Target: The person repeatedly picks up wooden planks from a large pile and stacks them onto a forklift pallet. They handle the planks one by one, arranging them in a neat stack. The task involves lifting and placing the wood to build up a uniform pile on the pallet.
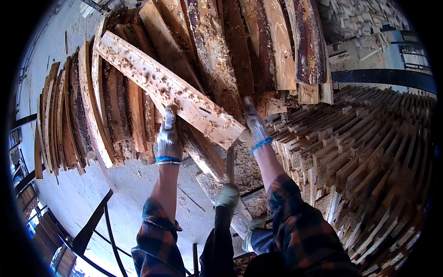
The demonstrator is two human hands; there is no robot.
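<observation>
A long pale plank [170, 90], scattered with wood crumbs and bark bits, lies slanted across the picture from upper left to the middle. My left hand [168, 141], in a light knit glove with a blue cuff, grips its near edge around the midpoint. Beside the plank's right end is my right hand [258, 129], gloved alike. Its fingers stretch forward, somewhat smeared, and the thumb side meets the plank's corner. Beneath, a co-worker's gloved hand [227, 196] is at the end of another rough board [203, 154]; the co-worker's second glove [254, 231] shows lower down.
Bark-edged boards [212, 51] stand packed in rows ahead, and more curve away in a stack [99, 106] at left. Many thin strips are piled [360, 147] at right. A dark metal bar [383, 79] crosses the right side; black frame legs [90, 226] stand at lower left.
</observation>
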